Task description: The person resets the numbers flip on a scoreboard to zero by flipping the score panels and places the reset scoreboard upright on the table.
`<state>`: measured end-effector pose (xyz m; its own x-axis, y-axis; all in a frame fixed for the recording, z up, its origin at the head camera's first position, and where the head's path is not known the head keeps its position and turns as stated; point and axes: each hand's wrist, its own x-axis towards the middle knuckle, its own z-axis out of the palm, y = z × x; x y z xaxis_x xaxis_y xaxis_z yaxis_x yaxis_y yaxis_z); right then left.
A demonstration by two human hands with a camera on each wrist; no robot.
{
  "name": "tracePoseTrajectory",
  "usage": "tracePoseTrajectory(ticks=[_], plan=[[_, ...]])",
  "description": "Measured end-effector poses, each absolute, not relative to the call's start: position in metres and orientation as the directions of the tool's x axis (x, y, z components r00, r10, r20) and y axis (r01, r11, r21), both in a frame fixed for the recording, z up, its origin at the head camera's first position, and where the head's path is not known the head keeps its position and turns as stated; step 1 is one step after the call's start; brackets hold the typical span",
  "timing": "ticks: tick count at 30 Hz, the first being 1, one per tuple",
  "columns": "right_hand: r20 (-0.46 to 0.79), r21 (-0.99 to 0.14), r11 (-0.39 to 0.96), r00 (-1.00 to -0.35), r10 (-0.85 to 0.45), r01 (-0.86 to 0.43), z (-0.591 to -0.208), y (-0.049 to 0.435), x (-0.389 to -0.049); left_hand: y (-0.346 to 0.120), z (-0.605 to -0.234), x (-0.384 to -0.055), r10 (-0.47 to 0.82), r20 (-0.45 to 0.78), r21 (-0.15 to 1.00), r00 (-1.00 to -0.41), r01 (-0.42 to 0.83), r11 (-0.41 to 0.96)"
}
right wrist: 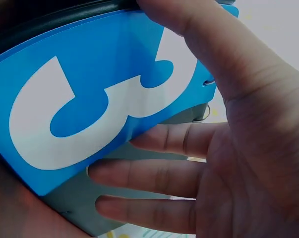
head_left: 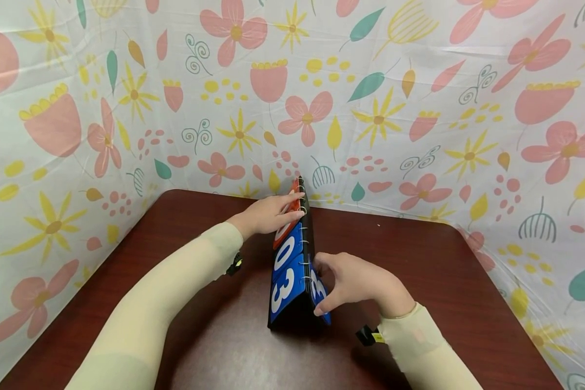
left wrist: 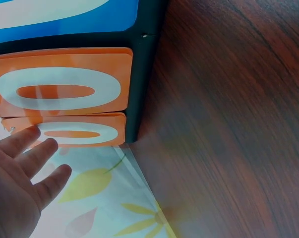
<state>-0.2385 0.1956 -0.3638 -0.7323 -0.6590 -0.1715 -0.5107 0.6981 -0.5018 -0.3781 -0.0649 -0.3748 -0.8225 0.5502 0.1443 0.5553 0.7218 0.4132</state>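
A tent-shaped tabletop flip scoreboard stands lengthwise on the table, with white-numbered cards on metal rings along its ridge. My left hand rests over the far part of the ridge, fingers extended, beside the orange zero cards. On the left face nearer me are a blue zero card and a blue three card. At the near right side, my right hand spans another blue three card, thumb at one edge and index fingertip at the opposite edge. That card looks slightly bowed; the thumb tip is cut off in the right wrist view.
Under the scoreboard lies a dark reddish-brown wooden table with rounded far corners. A flower-printed cloth hangs behind it and along both sides. Each wrist carries a small black strap piece below a pale sleeve.
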Motion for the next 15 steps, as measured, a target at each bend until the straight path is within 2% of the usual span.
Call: tracePoseTrajectory(ticks=[15], plan=[[-0.171, -0.461, 0.748, -0.78, -0.602, -0.477, -0.344, 0.207, -0.23, -0.065, -0.375, -0.379, 0.555, 0.125, 0.409, -0.822, 0.552, 0.726]])
